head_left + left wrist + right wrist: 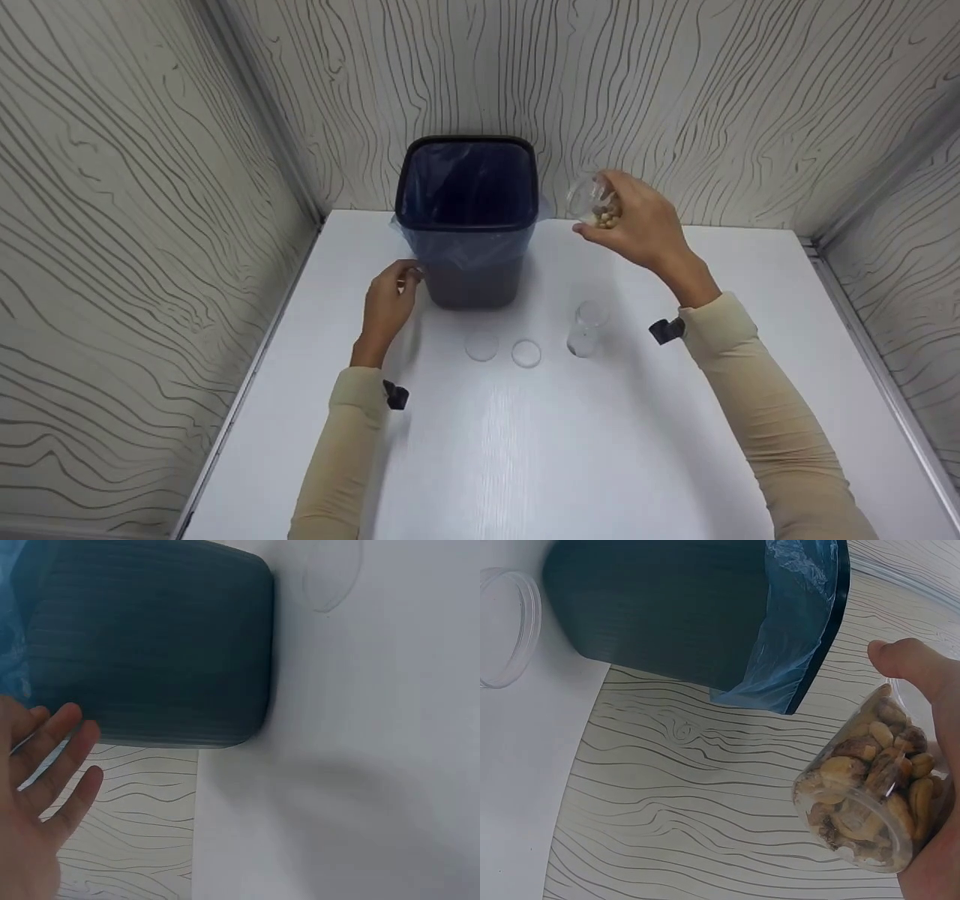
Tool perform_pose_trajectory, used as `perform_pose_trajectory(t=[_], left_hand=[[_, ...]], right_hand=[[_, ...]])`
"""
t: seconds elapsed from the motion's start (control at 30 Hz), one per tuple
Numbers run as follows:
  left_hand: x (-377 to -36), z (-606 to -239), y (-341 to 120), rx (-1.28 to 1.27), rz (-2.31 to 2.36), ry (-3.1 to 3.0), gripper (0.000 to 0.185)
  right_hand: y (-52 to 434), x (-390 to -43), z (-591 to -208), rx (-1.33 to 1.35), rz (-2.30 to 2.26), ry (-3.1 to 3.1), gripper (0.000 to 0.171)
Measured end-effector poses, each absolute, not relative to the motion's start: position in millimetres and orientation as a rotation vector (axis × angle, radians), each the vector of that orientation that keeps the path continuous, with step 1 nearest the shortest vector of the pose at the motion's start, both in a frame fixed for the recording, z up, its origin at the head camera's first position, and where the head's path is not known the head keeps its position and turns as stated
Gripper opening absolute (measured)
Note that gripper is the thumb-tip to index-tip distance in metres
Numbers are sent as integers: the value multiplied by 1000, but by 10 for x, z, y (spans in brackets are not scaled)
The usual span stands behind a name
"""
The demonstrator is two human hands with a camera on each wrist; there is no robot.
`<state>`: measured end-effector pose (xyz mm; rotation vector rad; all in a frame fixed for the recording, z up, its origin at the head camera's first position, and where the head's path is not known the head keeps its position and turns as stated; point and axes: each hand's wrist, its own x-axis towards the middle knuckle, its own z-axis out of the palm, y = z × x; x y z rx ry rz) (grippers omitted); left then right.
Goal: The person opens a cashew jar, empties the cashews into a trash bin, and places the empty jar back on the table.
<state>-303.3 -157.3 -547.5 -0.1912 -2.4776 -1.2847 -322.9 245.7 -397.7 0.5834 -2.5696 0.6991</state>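
My right hand (645,221) grips a clear plastic jar of nuts (874,787), which look like cashews with brown skins. The jar is tilted, held in the air just right of the bin's rim. A dark bin (474,281) lined with a blue bag (791,622) stands upright at the back of the table. Beside the bin's left wall is my left hand (390,296). In the left wrist view its fingers (71,754) are spread and hold nothing; whether they touch the bin I cannot tell.
Two clear round lids, a left lid (481,346) and a right lid (526,353), lie on the white table (480,450) before the bin. To their right is another clear container (583,341). Patterned walls (487,67) enclose the back and sides.
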Motion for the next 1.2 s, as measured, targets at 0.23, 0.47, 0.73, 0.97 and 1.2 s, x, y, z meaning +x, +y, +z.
perform_pose_trajectory(t=[0.23,0.47,0.73,0.97,1.2], left_hand=[[-3100,-5321,-1611,-129,-1272,-2455,25],[-3142,-5198,-1663,-130,-1244,-2418,26],[-3171,-5069,-1705,-118,-1215,-2377,24],[-3196,-4943,-1716,-136,-1146,-2337,21],[-3251,-4814,-1706,-177,-1069,-2287,21]], right_hand=[[2441,-3245,-3972,577,718,-2575,78],[2407,-3281,-3971,580,716,-2568,78],[2365,-3307,-3953,592,712,-2577,77],[2343,-3329,-3961,602,702,-2571,76],[2316,-3347,-3958,607,701,-2568,78]])
